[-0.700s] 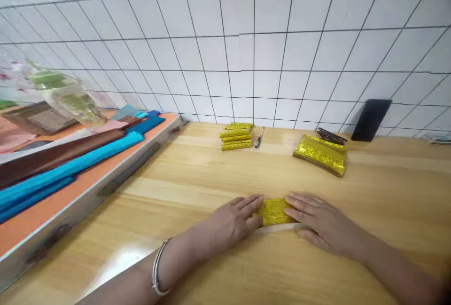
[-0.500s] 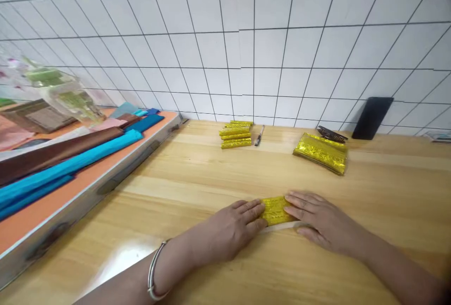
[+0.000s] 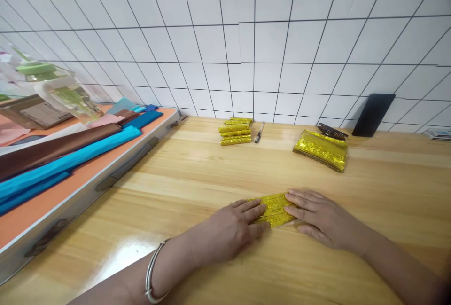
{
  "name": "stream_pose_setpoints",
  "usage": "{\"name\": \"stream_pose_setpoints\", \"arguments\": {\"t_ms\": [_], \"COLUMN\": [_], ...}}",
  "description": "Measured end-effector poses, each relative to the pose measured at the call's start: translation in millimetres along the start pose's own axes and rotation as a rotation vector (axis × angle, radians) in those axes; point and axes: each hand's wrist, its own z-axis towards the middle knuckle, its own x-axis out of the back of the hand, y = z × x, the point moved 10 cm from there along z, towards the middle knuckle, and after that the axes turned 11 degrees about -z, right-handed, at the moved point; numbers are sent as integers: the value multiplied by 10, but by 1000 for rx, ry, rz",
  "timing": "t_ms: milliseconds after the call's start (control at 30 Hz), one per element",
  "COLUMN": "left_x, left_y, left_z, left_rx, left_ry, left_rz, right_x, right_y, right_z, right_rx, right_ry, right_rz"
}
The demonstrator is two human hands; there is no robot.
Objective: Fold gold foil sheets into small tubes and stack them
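A shiny gold foil sheet [image 3: 276, 207] lies on the wooden table, its surface creased, with a line running across it. My left hand [image 3: 237, 225] rests on its left part, fingers stretched out and lying flat on the foil. On the right part lie the outstretched fingers of my right hand [image 3: 322, 220], the thumb near the lower edge. Only the middle of the sheet shows; both ends are partly hidden beneath the hands. A short pale edge is visible below the foil near my right thumb.
Several rolled gold pieces [image 3: 235, 133] lie near the wall beside a pen [image 3: 260, 133]. A gold foil stack [image 3: 320, 151] sits right, near a black hair clip [image 3: 331, 131]. A black phone [image 3: 374, 115] leans against the wall. Left, an orange board [image 3: 91, 166] bears coloured rolls and a bottle [image 3: 66, 91].
My left hand has shifted slightly on the foil, and its fingers are a little more spread. The pale strip along the foil's near edge is now mostly out of sight. The view has tilted slightly.
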Motion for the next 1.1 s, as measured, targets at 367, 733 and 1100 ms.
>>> {"name": "stream_pose_setpoints", "arguments": {"t_ms": [367,733,1100], "left_x": [62,-3,76], "left_y": [-287,-246,-381], "left_z": [-17,41,46], "left_rx": [-67,-67,52], "left_ry": [84,150,266], "left_rz": [-77,23,-112], "right_x": [98,111,186], "right_y": [9,-5,76], "right_z": [-31,-41,-30], "right_rx": [-29,-37,-143], "right_ry": [137,163,225], "right_rz": [-32,-52,43]}}
